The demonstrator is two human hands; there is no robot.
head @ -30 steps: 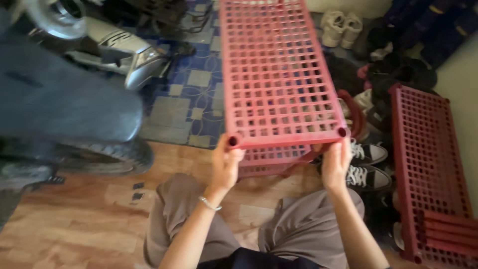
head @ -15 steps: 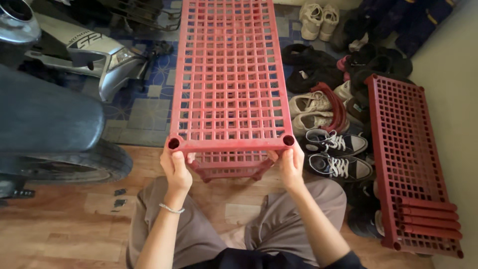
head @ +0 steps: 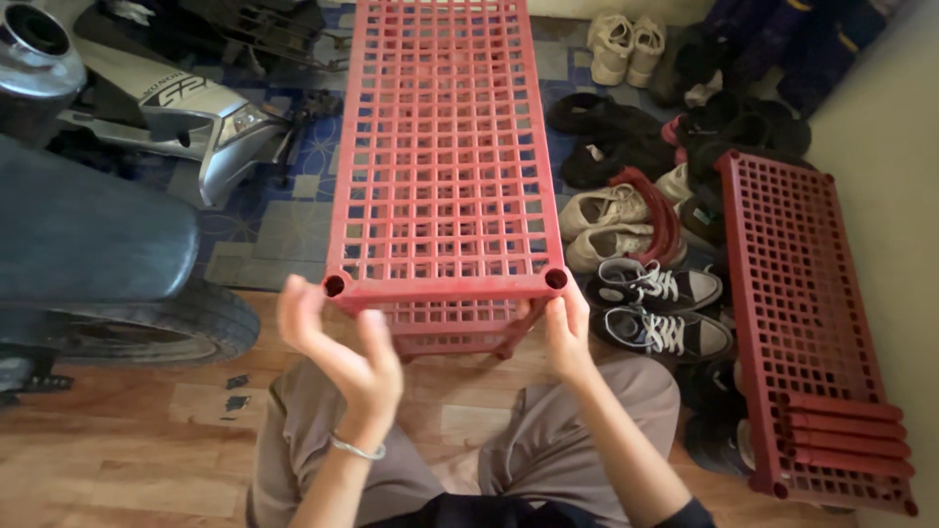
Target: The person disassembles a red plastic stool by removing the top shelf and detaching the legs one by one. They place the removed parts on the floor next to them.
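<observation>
Since half a second ago, the left hand [head: 337, 342] has let go of the near-left corner of the red grid shelf panel [head: 440, 147] and now hangs just below it, fingers spread and curled, holding nothing. Only the right hand [head: 565, 328] grips the panel, pinching its near-right corner by the round socket. That panel lies level above a second red tier [head: 455, 328], whose legs show underneath, so the rack looks partly stacked. Another red panel [head: 802, 303] with loose red tubes [head: 846, 430] on it lies on the floor at right, unused. Room is tight: a motorbike tyre [head: 147, 328] sits near on the left, sneakers [head: 655, 308] crowd the right, and bare wooden floor [head: 127, 440] lies toward the knees.
</observation>
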